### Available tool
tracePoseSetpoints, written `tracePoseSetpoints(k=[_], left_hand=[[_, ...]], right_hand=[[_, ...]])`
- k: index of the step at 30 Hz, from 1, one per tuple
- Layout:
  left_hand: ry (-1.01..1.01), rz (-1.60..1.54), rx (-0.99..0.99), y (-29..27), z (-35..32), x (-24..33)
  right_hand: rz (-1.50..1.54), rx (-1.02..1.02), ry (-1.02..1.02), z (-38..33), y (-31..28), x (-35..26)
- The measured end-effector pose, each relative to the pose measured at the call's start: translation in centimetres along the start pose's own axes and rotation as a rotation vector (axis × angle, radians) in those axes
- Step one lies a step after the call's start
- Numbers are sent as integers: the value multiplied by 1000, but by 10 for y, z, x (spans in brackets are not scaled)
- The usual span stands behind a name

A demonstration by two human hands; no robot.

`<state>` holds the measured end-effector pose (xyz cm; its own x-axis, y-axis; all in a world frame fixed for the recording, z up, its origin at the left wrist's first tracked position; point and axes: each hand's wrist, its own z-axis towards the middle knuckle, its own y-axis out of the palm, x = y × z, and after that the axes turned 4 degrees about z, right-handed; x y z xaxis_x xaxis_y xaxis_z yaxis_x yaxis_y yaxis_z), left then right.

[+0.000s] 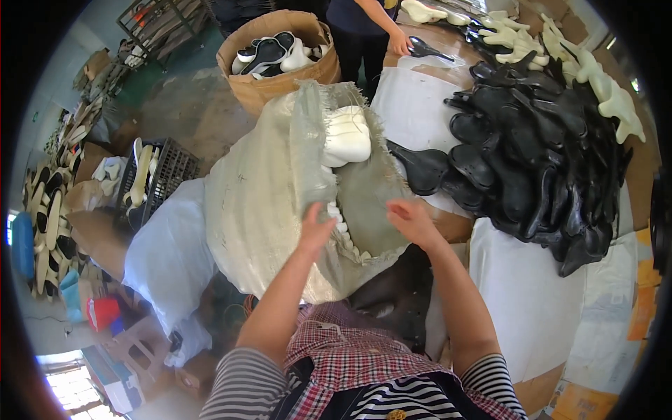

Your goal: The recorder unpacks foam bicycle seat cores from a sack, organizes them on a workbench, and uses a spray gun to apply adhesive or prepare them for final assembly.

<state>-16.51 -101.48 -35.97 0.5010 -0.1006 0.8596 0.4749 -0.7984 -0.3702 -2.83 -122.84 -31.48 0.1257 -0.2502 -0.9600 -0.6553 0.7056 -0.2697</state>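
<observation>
A big pale woven sack with a frayed mouth lies in front of me. White, saddle-shaped foam pieces are stacked inside it and show through the opening. My left hand is at the near side of the mouth, beside the white pieces, thumb and fingers apart; I see nothing in it. Over the opposite edge of the mouth is my right hand, its fingers loosely bent and spread, with nothing visible between them. Slight blur hides whether either hand touches the sack.
Black bicycle saddle covers are heaped on the table at right, with cream pieces behind. A co-worker's hand touches a black saddle. A cardboard drum holds saddles. Left are a black crate and bluish bag.
</observation>
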Motion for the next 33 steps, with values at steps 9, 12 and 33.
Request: tracePoseSetpoints(k=[9,12,33], left_hand=[[183,508,900,-202,82,54],[447,-80,285,-143,85,114],[119,950,-423,-72,309,156]], right_hand=[[-414,50,-112,171,62,-1],[-430,62,-179,207,82,1],[-511,103,-140,241,101,2]])
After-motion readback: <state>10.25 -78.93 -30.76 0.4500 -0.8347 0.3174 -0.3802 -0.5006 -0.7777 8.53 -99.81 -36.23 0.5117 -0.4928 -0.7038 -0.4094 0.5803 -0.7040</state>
